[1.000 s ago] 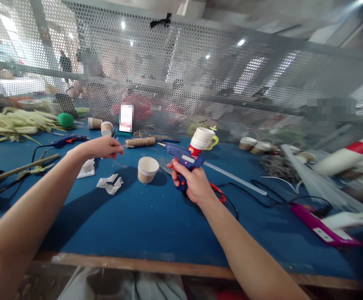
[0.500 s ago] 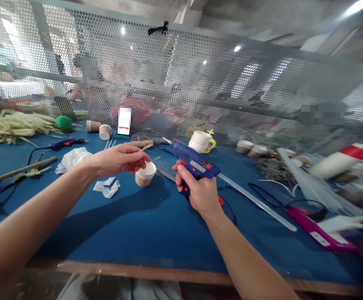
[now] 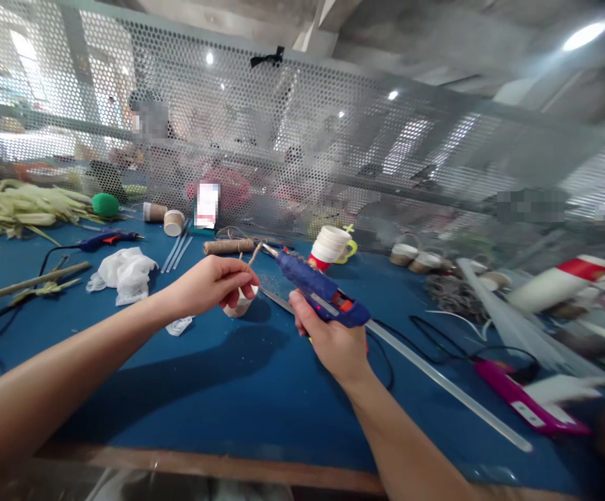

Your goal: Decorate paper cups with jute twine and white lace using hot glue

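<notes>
Between its fingertips, my left hand (image 3: 213, 284) pinches a short piece of twine (image 3: 254, 255) that sticks up from the fingers. My right hand (image 3: 331, 337) is wrapped round the handle of a blue hot glue gun (image 3: 310, 282). The gun's nozzle points left and is at the end of the twine; whether they touch I cannot tell. A long clear glue stick (image 3: 448, 386) juts from the back of the gun. Behind my left fingers a small paper cup (image 3: 238, 306) stands on the table, partly hidden. Scissors (image 3: 276, 300) lie beside the cup, partly covered.
A twine roll (image 3: 228, 247), stacked white cups (image 3: 329, 245), a phone (image 3: 207, 207) and white lace (image 3: 128, 273) lie further back. At the left is a second glue gun (image 3: 107, 239). A magenta power strip (image 3: 529, 400) is at the right. Perforated metal screen (image 3: 281, 125) borders the table.
The twine has swung from nearly level to upright. My right hand has tilted the glue gun, bringing its nozzle left and down to the twine. My left hand now covers more of the cup.
</notes>
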`<action>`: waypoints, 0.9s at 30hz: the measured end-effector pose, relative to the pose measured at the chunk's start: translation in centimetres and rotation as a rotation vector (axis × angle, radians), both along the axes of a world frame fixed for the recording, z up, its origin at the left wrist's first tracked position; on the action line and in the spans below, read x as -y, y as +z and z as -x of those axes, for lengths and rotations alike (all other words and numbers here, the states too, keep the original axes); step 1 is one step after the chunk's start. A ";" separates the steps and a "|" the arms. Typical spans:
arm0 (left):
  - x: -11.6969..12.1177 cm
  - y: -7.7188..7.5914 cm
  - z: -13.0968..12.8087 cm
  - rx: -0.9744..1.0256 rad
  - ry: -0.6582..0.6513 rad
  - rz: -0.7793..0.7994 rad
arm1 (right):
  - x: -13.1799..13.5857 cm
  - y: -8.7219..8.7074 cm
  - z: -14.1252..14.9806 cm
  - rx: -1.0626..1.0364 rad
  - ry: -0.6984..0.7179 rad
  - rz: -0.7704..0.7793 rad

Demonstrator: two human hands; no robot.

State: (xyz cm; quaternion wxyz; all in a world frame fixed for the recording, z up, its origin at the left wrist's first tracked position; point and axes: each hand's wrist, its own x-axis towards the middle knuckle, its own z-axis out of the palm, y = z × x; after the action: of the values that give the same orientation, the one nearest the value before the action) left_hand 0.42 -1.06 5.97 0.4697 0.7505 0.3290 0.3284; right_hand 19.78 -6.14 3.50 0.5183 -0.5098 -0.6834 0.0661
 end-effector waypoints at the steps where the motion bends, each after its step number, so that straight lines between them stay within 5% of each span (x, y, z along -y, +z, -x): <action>1: 0.0 0.0 0.0 -0.015 -0.001 -0.007 | 0.0 0.1 0.0 0.007 -0.007 -0.002; 27: 0.0 0.1 0.2 -0.054 -0.013 -0.035 | -0.3 -0.1 -0.4 0.055 -0.035 -0.032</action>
State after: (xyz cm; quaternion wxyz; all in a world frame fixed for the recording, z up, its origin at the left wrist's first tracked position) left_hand 0.17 -1.05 6.11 0.4495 0.7694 0.3307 0.3108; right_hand 20.23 -5.84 3.39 0.5084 -0.5149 -0.6894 0.0319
